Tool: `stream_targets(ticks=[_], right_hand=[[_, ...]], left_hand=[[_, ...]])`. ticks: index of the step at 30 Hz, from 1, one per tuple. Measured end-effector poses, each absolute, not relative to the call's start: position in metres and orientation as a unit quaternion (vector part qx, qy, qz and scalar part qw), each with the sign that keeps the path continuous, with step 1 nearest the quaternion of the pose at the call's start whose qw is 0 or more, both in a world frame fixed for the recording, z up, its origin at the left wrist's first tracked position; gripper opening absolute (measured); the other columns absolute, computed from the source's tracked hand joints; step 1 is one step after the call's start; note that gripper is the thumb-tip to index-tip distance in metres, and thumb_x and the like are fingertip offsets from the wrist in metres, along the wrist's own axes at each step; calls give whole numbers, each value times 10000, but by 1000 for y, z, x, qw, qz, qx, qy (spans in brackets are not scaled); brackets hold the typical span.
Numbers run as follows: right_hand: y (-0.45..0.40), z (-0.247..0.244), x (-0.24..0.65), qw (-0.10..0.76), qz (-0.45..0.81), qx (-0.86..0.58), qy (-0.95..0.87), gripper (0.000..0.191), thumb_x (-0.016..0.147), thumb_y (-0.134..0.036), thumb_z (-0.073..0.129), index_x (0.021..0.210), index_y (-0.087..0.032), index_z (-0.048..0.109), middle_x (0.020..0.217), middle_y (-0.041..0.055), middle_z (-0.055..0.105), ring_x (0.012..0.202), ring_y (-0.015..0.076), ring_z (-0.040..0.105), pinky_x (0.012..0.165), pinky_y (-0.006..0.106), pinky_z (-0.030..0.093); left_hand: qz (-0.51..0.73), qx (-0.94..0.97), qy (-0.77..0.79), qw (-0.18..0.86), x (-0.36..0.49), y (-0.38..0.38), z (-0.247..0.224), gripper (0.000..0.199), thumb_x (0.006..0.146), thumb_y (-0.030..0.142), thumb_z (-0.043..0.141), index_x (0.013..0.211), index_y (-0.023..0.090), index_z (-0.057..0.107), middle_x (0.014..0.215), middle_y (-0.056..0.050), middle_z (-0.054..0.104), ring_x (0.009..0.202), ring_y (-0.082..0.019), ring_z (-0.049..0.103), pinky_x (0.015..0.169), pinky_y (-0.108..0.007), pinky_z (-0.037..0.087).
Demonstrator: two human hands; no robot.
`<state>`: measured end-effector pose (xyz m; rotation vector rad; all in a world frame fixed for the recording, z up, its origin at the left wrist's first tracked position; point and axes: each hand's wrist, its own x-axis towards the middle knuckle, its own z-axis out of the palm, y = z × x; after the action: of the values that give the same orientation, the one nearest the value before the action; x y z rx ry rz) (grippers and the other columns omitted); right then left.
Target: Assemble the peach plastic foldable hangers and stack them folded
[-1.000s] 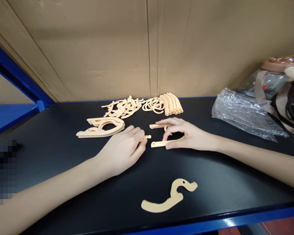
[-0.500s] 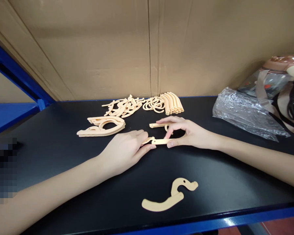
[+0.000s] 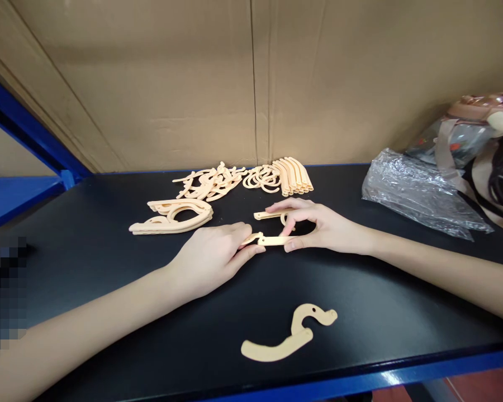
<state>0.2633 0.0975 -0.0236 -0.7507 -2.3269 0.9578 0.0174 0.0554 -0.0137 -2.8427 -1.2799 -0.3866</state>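
Observation:
My left hand (image 3: 213,258) is closed around a thin beige plastic piece (image 3: 250,239), most of it hidden in the fingers. Its jointed end meets the end of a beige hanger arm (image 3: 272,240). That arm is pinched between the thumb and a finger of my right hand (image 3: 318,226). The upper fingers of my right hand reach over another beige arm (image 3: 264,215), and a curved piece shows partly behind them; I cannot tell whether they touch it. Nearer the front edge lies a two-part hanger piece (image 3: 276,350), a curved arm joined to a hook-shaped part.
Folded hangers (image 3: 171,226) are stacked left of my hands. Behind lie a loose heap of beige parts (image 3: 212,181), curved hooks (image 3: 262,178) and a row of arms (image 3: 293,176). A clear plastic bag (image 3: 406,187) and a strapped bottle (image 3: 465,131) are at the right.
Both hands keep the same grip and position on the pieces. The whole view has shifted only very slightly.

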Motion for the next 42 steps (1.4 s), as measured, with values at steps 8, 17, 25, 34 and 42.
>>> stream_targets(ticks=[8,17,25,34,42], right_hand=[[99,-25,263,260,362,-271,-853,175,748,-390,755,845,-251,709,1349,-4,543,1269,225,462,1068,438,322],[99,-25,263,259,366,-272,-851,187,741,-404,758,845,-253,718,1343,12,542,1262,245,470,1061,461,336],[97,-22,262,265,380,-264,-846,175,748,-384,754,844,-244,712,1334,18,550,1253,239,482,1063,458,344],[97,-24,262,255,368,-269,-852,200,754,-407,745,852,-240,698,1341,23,540,1264,243,468,1065,456,332],[98,-26,262,234,324,-285,-871,246,741,-467,741,856,-256,689,1340,13,538,1261,267,452,1058,492,312]], left_hand=[[-124,-905,-408,-2,16,56,-14,375,967,410,434,666,190,394,610,39,459,501,-121,457,492,-231,297],[-112,-898,-426,-2,19,55,-11,370,954,421,455,666,195,401,600,39,482,496,-124,471,490,-233,308],[-99,-894,-437,-17,20,53,-8,368,962,414,443,669,194,402,615,33,493,508,-131,483,497,-231,309],[-108,-916,-385,19,14,58,-15,380,991,405,352,686,188,420,626,30,489,488,-118,464,481,-236,293],[-90,-923,-367,68,14,58,-15,375,999,395,322,721,183,457,634,12,529,497,-132,499,481,-244,297]])
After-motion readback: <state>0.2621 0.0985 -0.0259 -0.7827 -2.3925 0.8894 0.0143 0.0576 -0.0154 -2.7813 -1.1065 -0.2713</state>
